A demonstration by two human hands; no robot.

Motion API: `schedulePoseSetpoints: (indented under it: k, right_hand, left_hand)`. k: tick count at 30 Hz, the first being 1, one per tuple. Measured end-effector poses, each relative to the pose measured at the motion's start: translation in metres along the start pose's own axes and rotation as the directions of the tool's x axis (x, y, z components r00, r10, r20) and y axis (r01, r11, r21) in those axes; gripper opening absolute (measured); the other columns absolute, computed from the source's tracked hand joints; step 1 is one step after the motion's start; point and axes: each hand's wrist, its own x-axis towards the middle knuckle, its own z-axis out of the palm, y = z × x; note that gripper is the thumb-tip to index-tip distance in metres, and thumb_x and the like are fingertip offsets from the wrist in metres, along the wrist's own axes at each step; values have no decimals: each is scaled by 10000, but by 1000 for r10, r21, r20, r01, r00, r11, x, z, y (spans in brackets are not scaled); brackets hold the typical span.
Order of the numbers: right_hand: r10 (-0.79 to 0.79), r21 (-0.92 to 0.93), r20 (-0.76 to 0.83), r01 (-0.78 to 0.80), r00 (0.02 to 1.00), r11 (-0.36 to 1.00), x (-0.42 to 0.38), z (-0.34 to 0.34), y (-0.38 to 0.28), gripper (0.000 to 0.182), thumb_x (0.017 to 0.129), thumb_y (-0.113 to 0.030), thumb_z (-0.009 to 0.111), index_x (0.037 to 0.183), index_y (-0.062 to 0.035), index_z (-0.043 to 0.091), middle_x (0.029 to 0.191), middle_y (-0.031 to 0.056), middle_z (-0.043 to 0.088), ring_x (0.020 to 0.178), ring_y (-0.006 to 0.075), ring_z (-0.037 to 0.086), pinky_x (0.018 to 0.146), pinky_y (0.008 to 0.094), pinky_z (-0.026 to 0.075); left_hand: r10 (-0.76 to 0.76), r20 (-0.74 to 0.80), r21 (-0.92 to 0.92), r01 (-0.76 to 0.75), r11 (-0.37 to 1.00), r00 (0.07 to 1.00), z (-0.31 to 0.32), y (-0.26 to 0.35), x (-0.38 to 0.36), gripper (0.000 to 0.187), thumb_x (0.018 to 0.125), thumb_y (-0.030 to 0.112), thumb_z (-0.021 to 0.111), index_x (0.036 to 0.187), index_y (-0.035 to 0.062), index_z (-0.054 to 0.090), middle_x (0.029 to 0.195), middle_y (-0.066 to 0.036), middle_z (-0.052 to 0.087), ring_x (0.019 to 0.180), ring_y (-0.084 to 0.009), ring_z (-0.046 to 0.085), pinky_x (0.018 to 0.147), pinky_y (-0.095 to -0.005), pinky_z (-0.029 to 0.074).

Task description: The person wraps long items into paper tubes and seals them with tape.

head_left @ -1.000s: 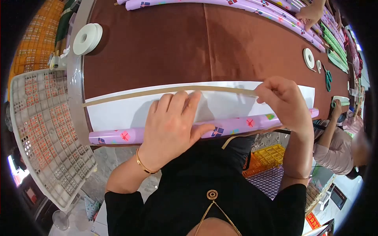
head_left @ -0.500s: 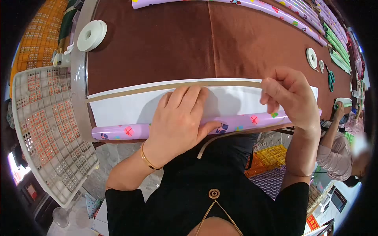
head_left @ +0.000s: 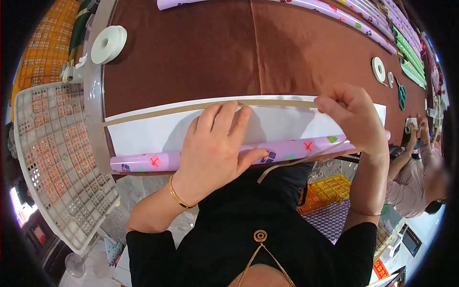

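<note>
A pink-purple roll of gift-patterned wrapping paper [head_left: 162, 160] lies along the table's near edge, its white underside [head_left: 279, 125] unrolled away from me. Along the far edge of that white part runs a narrow brown tape strip [head_left: 277, 102]. My left hand [head_left: 210, 148] lies flat with fingers spread, fingertips on the strip and thumb over the roll. At the strip's right part, my right hand [head_left: 351, 117] is closed in a pinch on it. A loose tail of the tape [head_left: 296, 163] trails below that hand, across the roll and past the table edge.
White tape rolls lie at the far left [head_left: 109, 44] and right [head_left: 378, 70], near green-handled scissors [head_left: 401, 94]. More purple rolls [head_left: 330, 15] lie at the back. A plastic crate [head_left: 62, 158] stands left of the table. At right, another person [head_left: 413, 177] handles something green.
The loose tape tail has shifted right and up toward my right hand, which has moved slightly left onto the strip. My left hand stays nearly in place. The other person's hands have moved.
</note>
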Motion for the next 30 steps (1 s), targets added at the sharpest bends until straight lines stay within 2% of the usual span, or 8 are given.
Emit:
schedulePoseSetpoints:
  k: [4,6,16,19,21,24,28,30]
  right_hand:
    - [-13,4,-24,13,1000,1000,1,5,4,164,924,-115,655,928,49,666,755,-5,629,722,44,529,642,229,433]
    - [-20,-25,-46,19,999,1000,1,7,5,177,913,-119,662,936,56,675,767,20,656,732,61,555,657,250,453]
    - [-91,-157,-174,63,981,986,-3,18,-3,197,849,-112,694,932,66,687,756,134,684,692,131,628,665,295,501]
    - [-134,-180,-209,97,969,979,-2,23,1,173,835,-89,681,904,70,677,743,153,672,683,177,648,676,309,511]
    - [-221,-252,-214,165,951,954,-2,26,3,154,825,-74,668,861,75,666,737,170,668,693,243,671,684,333,520]
    - [-250,-327,-259,159,933,932,0,32,3,137,810,-68,668,830,68,656,737,180,662,719,305,682,685,359,520]
    - [-256,-378,-279,139,926,915,3,36,2,123,795,-59,669,814,61,650,749,186,667,747,331,685,695,369,521]
    - [-302,-430,-289,159,908,889,2,38,4,117,790,-61,673,805,51,640,750,172,660,697,334,660,671,372,510]
  left_hand:
    - [-2,-13,20,2,1000,1000,-1,-4,-4,655,791,510,718,1194,4,616,1195,-160,574,1117,-328,532,892,-416,497]
    - [-40,25,-39,41,998,999,-1,-5,-7,694,803,505,712,1285,26,573,1282,-188,550,1152,-384,514,965,-462,447]
    - [-60,2,-67,60,996,998,0,-4,-8,731,813,495,713,1300,-23,543,1296,-198,540,1153,-389,520,980,-460,442]
    - [-51,25,-37,52,998,998,-1,-4,-8,721,818,508,703,1288,-20,560,1291,-198,539,1151,-382,522,974,-459,447]
    - [-59,21,-32,59,998,998,-1,-4,-7,710,820,518,694,1275,-15,574,1284,-198,540,1142,-380,525,964,-458,454]
    - [-50,18,-17,50,999,999,-1,-5,-7,710,821,520,691,1277,-11,573,1280,-192,539,1133,-376,527,949,-458,459]
    - [-69,32,-38,70,997,997,-1,-5,-6,708,818,520,695,1272,-10,575,1272,-188,539,1126,-373,528,936,-461,461]
    - [-66,13,-42,67,997,998,-1,-5,-5,713,812,520,701,1271,-11,575,1262,-181,540,1114,-367,529,924,-459,462]
